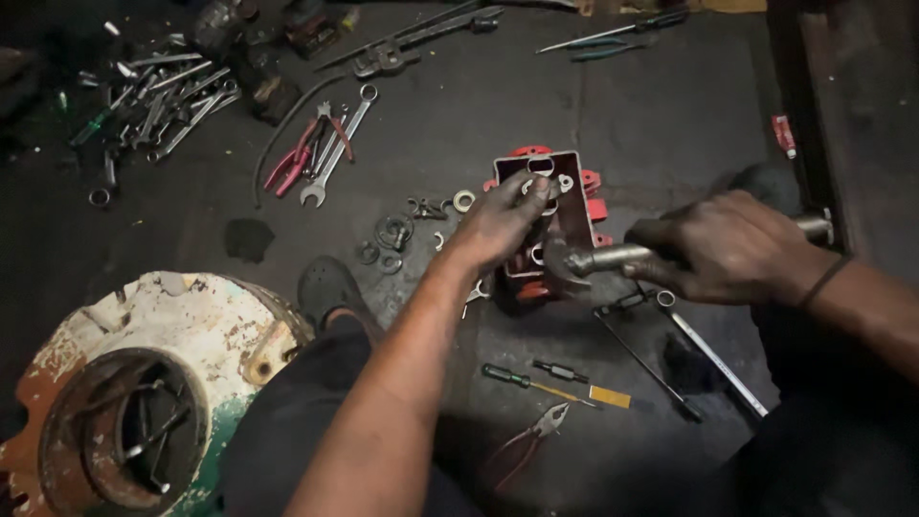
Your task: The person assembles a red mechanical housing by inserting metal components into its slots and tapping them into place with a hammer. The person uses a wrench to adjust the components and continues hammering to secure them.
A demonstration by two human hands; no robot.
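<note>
A red metal housing (578,206) with rounded openings stands on the dark floor at the centre. My left hand (500,222) rests on its top left edge, fingers pressing a small ring-shaped part near the opening. My right hand (732,247) grips the steel handle of a hammer (593,260), whose head sits against the lower front of the housing.
Washers and nuts (392,235) lie left of the housing. Red pliers and spanners (321,144) and a pile of wrenches (158,101) lie at the back left. A screwdriver (536,383), pliers (536,436) and a long rod (723,354) lie nearer me. A rusty round casing (144,393) sits at the lower left.
</note>
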